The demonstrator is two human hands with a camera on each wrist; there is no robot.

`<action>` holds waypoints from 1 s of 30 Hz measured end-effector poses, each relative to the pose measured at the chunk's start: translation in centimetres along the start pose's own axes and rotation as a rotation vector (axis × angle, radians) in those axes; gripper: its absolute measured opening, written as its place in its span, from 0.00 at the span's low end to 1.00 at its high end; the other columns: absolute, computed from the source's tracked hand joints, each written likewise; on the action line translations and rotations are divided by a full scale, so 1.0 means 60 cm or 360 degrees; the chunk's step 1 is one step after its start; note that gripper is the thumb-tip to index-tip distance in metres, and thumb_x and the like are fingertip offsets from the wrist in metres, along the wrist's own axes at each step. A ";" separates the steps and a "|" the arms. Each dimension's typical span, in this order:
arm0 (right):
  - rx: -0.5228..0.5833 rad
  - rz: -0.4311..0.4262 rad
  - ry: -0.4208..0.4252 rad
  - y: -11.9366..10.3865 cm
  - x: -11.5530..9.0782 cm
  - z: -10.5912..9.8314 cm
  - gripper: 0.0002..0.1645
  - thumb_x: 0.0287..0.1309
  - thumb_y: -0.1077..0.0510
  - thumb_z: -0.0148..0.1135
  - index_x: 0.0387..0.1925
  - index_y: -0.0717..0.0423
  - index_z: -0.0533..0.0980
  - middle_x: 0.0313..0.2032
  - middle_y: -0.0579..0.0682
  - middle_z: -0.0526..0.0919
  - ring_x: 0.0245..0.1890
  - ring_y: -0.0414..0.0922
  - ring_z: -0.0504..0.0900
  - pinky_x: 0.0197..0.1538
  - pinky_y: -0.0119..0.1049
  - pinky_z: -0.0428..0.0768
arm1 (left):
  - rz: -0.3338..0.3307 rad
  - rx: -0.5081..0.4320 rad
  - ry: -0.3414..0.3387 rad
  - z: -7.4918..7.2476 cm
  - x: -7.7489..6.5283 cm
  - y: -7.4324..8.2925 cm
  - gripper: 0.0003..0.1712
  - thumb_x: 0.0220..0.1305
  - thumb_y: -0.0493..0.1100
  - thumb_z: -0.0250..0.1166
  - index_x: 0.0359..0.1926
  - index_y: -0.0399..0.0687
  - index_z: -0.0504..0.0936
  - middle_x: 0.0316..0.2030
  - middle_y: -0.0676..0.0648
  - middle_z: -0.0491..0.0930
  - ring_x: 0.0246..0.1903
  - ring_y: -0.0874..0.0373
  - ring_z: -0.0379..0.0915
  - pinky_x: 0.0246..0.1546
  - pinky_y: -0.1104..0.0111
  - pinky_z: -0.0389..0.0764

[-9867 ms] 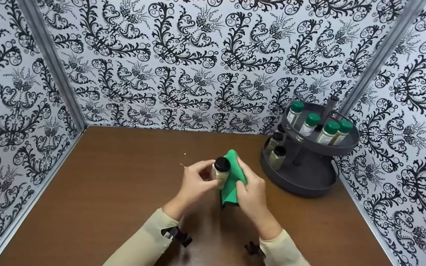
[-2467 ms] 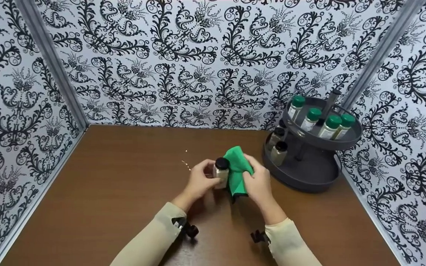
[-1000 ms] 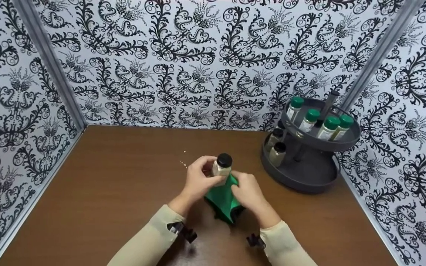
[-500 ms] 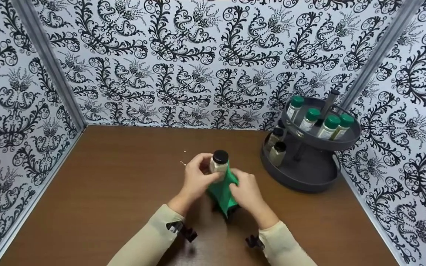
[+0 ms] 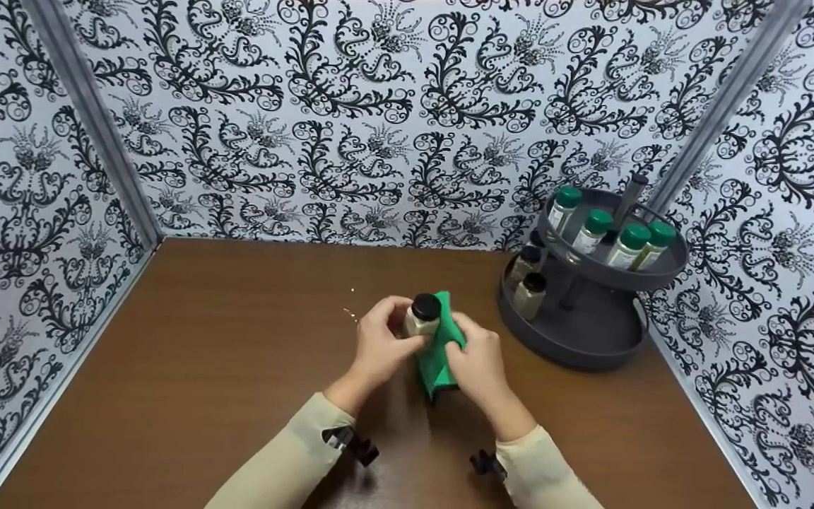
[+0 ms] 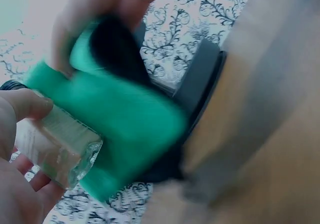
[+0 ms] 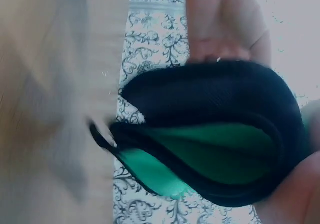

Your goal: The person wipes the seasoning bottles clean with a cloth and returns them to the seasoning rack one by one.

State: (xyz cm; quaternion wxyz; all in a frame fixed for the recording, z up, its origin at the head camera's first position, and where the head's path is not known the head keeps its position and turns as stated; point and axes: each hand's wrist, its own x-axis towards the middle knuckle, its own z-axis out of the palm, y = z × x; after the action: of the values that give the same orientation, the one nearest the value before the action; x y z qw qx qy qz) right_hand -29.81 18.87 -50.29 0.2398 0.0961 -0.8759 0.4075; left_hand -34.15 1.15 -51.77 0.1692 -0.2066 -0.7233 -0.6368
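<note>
My left hand grips a small clear spice jar with a black lid and pale contents, held upright above the table. In the left wrist view the jar's glass shows a label and a bare base. My right hand pinches a folded green cloth with black edging, close against the jar's right side. In the right wrist view the cloth hangs in loops, its black side outward. The cloth is blurred in the left wrist view.
A dark two-tier turntable rack stands at the back right. Several green-capped jars sit on its upper tier, black-capped jars on the lower. Pale crumbs lie on the brown table, beyond the left hand. Patterned walls enclose three sides.
Over the last second the cloth has risen from below the jar to its right side, and the right hand has shifted slightly right. The left hand keeps its hold on the jar.
</note>
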 end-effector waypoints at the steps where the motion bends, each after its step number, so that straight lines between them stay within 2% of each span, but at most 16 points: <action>1: -0.0028 0.0022 -0.0101 0.005 0.002 0.001 0.25 0.55 0.72 0.61 0.54 0.58 0.86 0.43 0.55 0.92 0.32 0.42 0.82 0.36 0.36 0.81 | 0.0020 0.0026 0.0015 -0.002 0.002 0.004 0.25 0.46 0.34 0.82 0.48 0.51 0.87 0.39 0.48 0.86 0.37 0.51 0.81 0.39 0.59 0.86; 4: -0.0081 0.0085 -0.0333 0.016 0.009 0.002 0.22 0.56 0.70 0.60 0.50 0.55 0.86 0.38 0.51 0.90 0.32 0.40 0.81 0.37 0.35 0.79 | 0.0054 0.0081 0.0029 -0.004 0.005 0.013 0.26 0.45 0.37 0.83 0.49 0.53 0.87 0.40 0.50 0.86 0.37 0.55 0.81 0.39 0.64 0.84; 6: -0.0065 0.0113 -0.0362 0.017 0.013 -0.003 0.22 0.57 0.70 0.59 0.50 0.53 0.87 0.37 0.49 0.89 0.29 0.40 0.79 0.35 0.35 0.78 | 0.0056 0.0066 0.0006 -0.002 0.004 0.013 0.26 0.45 0.36 0.83 0.49 0.52 0.87 0.40 0.50 0.86 0.38 0.55 0.82 0.40 0.63 0.85; 8: -0.0009 0.0122 -0.0260 0.010 0.015 -0.014 0.25 0.55 0.70 0.60 0.52 0.52 0.87 0.38 0.50 0.91 0.28 0.41 0.78 0.34 0.34 0.77 | 0.0041 0.0049 -0.0035 0.002 0.002 0.010 0.26 0.46 0.34 0.82 0.49 0.51 0.87 0.39 0.49 0.86 0.37 0.56 0.82 0.40 0.63 0.86; 12: 0.0119 0.0064 0.0047 -0.014 0.013 -0.034 0.31 0.54 0.73 0.60 0.58 0.53 0.86 0.48 0.55 0.92 0.22 0.39 0.73 0.28 0.32 0.73 | 0.0006 -0.0005 -0.0099 0.008 -0.001 0.005 0.26 0.46 0.31 0.80 0.48 0.49 0.86 0.36 0.47 0.86 0.36 0.53 0.82 0.38 0.64 0.85; 14: 0.0120 0.0005 0.0125 -0.017 0.012 -0.033 0.31 0.54 0.73 0.60 0.58 0.54 0.86 0.45 0.57 0.92 0.20 0.39 0.71 0.27 0.32 0.71 | -0.0007 -0.0029 -0.0109 0.007 -0.001 0.006 0.25 0.46 0.32 0.80 0.48 0.48 0.86 0.36 0.46 0.86 0.36 0.52 0.82 0.37 0.64 0.85; 15: 0.0102 -0.0007 0.0120 -0.016 0.011 -0.030 0.30 0.54 0.73 0.60 0.58 0.55 0.86 0.43 0.57 0.92 0.20 0.39 0.70 0.26 0.32 0.70 | -0.0012 -0.0046 -0.0106 0.007 0.000 0.008 0.26 0.46 0.32 0.81 0.49 0.48 0.86 0.36 0.46 0.86 0.36 0.52 0.82 0.38 0.63 0.86; 17: 0.0046 -0.0013 0.0053 -0.009 0.012 -0.021 0.28 0.53 0.72 0.60 0.55 0.56 0.86 0.39 0.55 0.92 0.24 0.40 0.75 0.29 0.33 0.74 | -0.0024 -0.0063 -0.0091 0.004 0.003 0.011 0.26 0.46 0.32 0.80 0.49 0.46 0.86 0.37 0.45 0.86 0.36 0.53 0.83 0.38 0.59 0.87; 20: -0.0053 0.0034 -0.0180 0.007 0.015 -0.008 0.20 0.55 0.70 0.60 0.48 0.56 0.86 0.31 0.51 0.87 0.25 0.39 0.75 0.31 0.32 0.75 | -0.0032 -0.0065 -0.0065 0.000 0.008 0.012 0.26 0.46 0.32 0.80 0.50 0.44 0.86 0.38 0.45 0.87 0.37 0.57 0.83 0.40 0.59 0.88; 22: -0.0091 0.0076 -0.0319 0.015 0.016 -0.003 0.16 0.57 0.69 0.59 0.45 0.55 0.85 0.31 0.49 0.85 0.26 0.38 0.75 0.32 0.32 0.75 | -0.0035 -0.0053 -0.0065 0.000 0.009 0.010 0.26 0.46 0.33 0.80 0.50 0.44 0.86 0.39 0.45 0.88 0.37 0.59 0.83 0.40 0.60 0.88; 24: -0.0094 0.0114 -0.0363 0.018 0.017 -0.003 0.16 0.59 0.69 0.59 0.44 0.54 0.85 0.30 0.49 0.84 0.26 0.39 0.75 0.32 0.32 0.74 | -0.0041 -0.0046 -0.0089 0.000 0.008 0.006 0.27 0.46 0.33 0.80 0.51 0.45 0.86 0.40 0.45 0.88 0.38 0.60 0.83 0.41 0.62 0.87; 26: -0.0061 0.0116 -0.0276 0.015 0.016 -0.008 0.19 0.57 0.70 0.59 0.47 0.54 0.87 0.35 0.50 0.89 0.29 0.40 0.78 0.34 0.33 0.77 | -0.0051 -0.0052 -0.0125 0.002 0.004 0.002 0.27 0.47 0.33 0.81 0.52 0.45 0.86 0.40 0.45 0.88 0.39 0.60 0.83 0.42 0.64 0.87; 30: 0.0087 0.0037 0.0054 -0.002 0.013 -0.023 0.29 0.53 0.73 0.60 0.57 0.56 0.87 0.49 0.56 0.92 0.34 0.43 0.83 0.37 0.34 0.80 | -0.0078 -0.0071 -0.0160 0.005 -0.001 -0.002 0.27 0.48 0.34 0.82 0.52 0.45 0.87 0.40 0.45 0.88 0.39 0.59 0.82 0.42 0.66 0.86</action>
State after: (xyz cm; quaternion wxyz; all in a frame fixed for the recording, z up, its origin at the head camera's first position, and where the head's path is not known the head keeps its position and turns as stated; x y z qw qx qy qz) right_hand -29.97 19.85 -49.07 0.2473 0.0856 -0.8612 0.4357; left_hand -34.15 1.43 -51.94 0.1124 -0.2242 -0.7214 -0.6455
